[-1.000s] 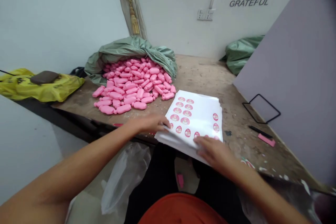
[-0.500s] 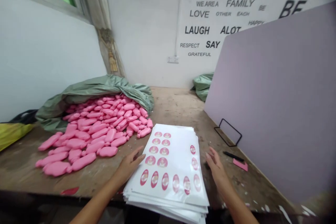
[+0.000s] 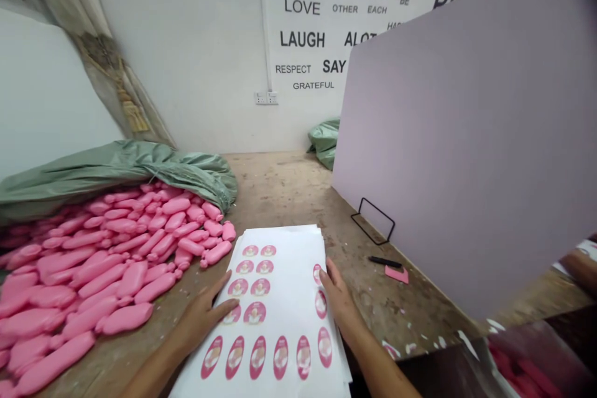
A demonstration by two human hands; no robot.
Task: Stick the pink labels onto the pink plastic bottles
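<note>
Head view: I see both hands on the stack of sticker sheets (image 3: 285, 261), which lies at the near edge of the table (image 3: 289, 183) right in front of me. My left hand (image 3: 205, 314) lies flat on the stack's left edge. Its fingers are stretched out and a little spread, with the fingertips on the top sheet beside the left column of round stickers. It grips nothing. My right hand (image 3: 340, 298) lies along the stack's right edge, fingers straight and close together, palm down against the paper. It is also open, with nothing closed in it. The top sheet carries two columns of round pink stickers, a column on the right and a row of oval ones nearest me.

Left of the stack is a pile of pink bottles (image 3: 107, 255), the nearest ones just beside the stack's far left corner. They spill from a green sack (image 3: 121, 165) behind them. Right of the stack a purple board (image 3: 466, 137) stands upright. A black wire stand (image 3: 373, 221) sits at its foot, and a black pen (image 3: 385, 261) and a small pink piece (image 3: 396, 274) lie between the board and the stack. Beyond the stack, at the far end of the table, a second green sack (image 3: 324, 140) lies against the wall, partly hidden by the board. Above it I can read black lettering (image 3: 326, 18).
</note>
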